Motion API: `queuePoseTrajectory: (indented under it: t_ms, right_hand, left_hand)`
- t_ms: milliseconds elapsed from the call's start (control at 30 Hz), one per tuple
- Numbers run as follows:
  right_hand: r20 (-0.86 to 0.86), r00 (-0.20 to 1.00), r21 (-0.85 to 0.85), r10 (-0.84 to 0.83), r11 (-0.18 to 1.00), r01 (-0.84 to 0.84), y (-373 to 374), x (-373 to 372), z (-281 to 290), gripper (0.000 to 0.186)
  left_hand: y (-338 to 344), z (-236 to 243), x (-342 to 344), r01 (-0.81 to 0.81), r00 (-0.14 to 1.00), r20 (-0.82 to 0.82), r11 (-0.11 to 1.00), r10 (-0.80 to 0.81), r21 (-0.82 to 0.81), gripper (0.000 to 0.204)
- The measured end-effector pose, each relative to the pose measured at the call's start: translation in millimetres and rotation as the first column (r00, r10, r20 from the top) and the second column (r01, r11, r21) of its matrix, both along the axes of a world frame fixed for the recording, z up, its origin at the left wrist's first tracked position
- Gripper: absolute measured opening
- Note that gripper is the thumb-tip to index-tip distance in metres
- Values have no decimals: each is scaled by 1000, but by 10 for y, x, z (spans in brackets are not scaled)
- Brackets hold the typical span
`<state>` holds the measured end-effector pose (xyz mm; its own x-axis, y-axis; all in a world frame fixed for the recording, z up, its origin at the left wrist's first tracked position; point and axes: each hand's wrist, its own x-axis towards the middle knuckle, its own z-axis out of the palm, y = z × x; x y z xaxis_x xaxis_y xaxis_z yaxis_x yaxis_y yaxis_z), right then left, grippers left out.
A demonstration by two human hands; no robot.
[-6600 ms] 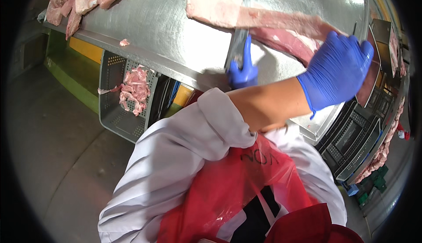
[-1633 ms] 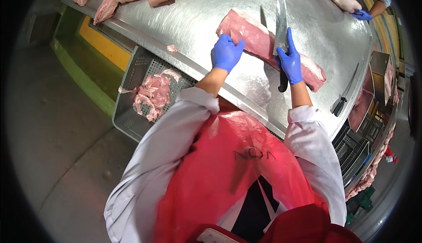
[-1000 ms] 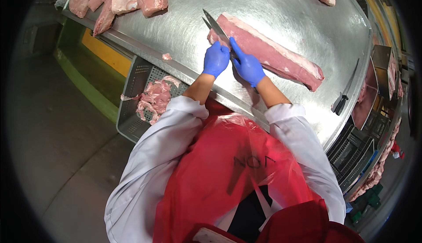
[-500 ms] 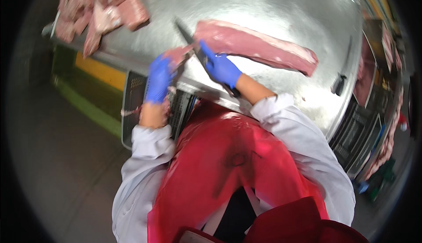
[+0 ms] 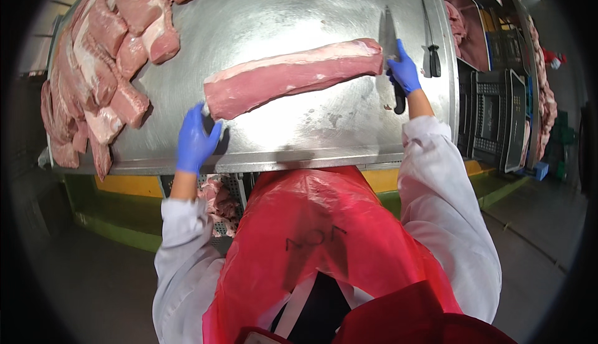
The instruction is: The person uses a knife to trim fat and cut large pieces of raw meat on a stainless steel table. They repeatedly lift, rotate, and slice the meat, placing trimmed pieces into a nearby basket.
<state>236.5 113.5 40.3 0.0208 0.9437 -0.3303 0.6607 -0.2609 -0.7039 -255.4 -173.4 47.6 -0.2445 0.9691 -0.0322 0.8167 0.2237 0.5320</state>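
Note:
A long pork loin point(image 5: 293, 79) with a pale fat strip lies crosswise on the steel table point(image 5: 317, 157). My left hand point(image 5: 198, 135) wears a blue glove and has thumb and fingers apart at the loin's left end, holding nothing. In my right hand point(image 5: 405, 70), also gloved, is a large knife point(image 5: 390, 29) with a black handle, blade pointing away from me, just beyond the loin's right end. A slimmer knife point(image 5: 433, 61) lies farther right on the tabletop.
Many pork pieces point(image 5: 115, 26) are piled at the left. A grey perforated crate point(image 5: 237, 188) with trimmings sits below the near edge. A red tray of meat point(image 5: 473, 42) and dark stacked crates point(image 5: 495, 113) are at the right, with more meat along the far-right side.
The view has turned, so the loin now lies more level. My left hand released the scrap it held and moved to the loin's left end. My right hand carried the knife rightward.

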Motion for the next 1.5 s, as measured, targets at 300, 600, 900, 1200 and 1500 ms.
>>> queuePoseTrajectory:
  t_ms: [300, 600, 900, 1200, 1500]
  right_hand:
    - [-281, 958, -89, -52, 996, 28, -812, -175, -10, 79]
    - [-626, 752, -446, -206, 885, -129, -2340, -24, 1069, 77]
    - [-650, 714, -99, -261, 960, 261, -1229, 658, 435, 83]
    - [-620, 783, -66, -44, 998, 4, -507, 82, -50, 83]
    - [-570, 722, -114, 392, 832, -542, -694, 118, 109, 78]
  left_hand:
    - [1177, -304, 388, 378, 924, -55, 926, -378, 2, 81]
    - [1170, 28, 935, 454, 876, -11, 832, -482, -317, 67]
    - [2897, 342, 3161, 365, 903, -72, 845, -423, -392, 48]
    - [3022, -314, 2666, 35, 846, 521, 964, 112, -265, 37]
    - [2886, -684, 2528, -153, 880, 431, 978, 200, -140, 39]
